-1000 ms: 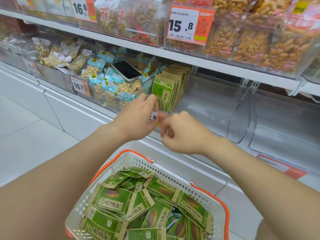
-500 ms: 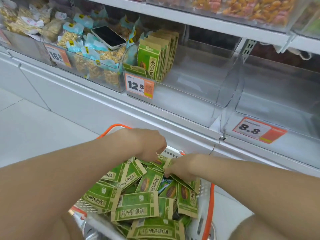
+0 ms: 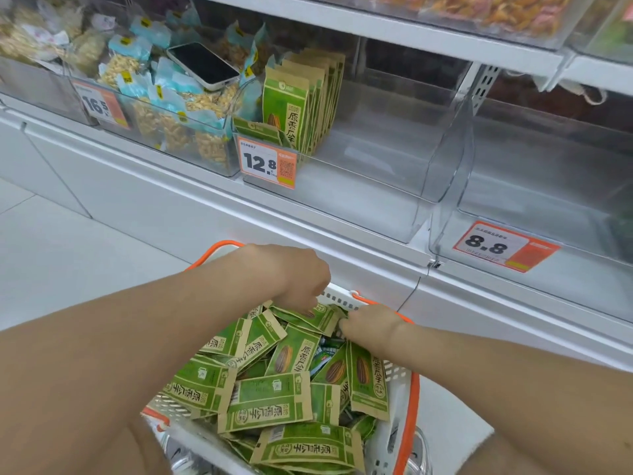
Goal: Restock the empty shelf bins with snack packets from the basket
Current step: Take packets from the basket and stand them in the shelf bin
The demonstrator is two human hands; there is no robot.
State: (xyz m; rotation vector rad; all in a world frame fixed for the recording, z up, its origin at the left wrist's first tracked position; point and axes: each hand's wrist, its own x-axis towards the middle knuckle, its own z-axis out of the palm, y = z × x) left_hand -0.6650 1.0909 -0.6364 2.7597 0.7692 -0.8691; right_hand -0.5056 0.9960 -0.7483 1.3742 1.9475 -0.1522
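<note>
A white basket with an orange rim (image 3: 409, 402) sits below me, heaped with green sunflower-seed packets (image 3: 270, 402). At its far end my left hand (image 3: 301, 279) and my right hand (image 3: 371, 323) both reach down and pinch one green packet (image 3: 320, 317) on top of the heap. On the shelf a clear bin (image 3: 428, 159) with a 12.8 price tag (image 3: 267, 162) holds a row of upright green packets (image 3: 301, 104) at its left side. The bin on its right (image 3: 548, 186), tagged 8.8 (image 3: 503, 246), holds nothing I can see.
A phone (image 3: 203, 65) lies on blue-and-clear nut packets (image 3: 164, 101) in the bin to the left, tagged 16.5. An upper shelf (image 3: 394, 32) overhangs the bins. White cabinet fronts run under the shelf, and pale floor tiles (image 3: 51, 245) lie at the left.
Both hands dropped from the 12.8 price tag at the bin front down into the basket and took hold of a packet. The view tilted downward.
</note>
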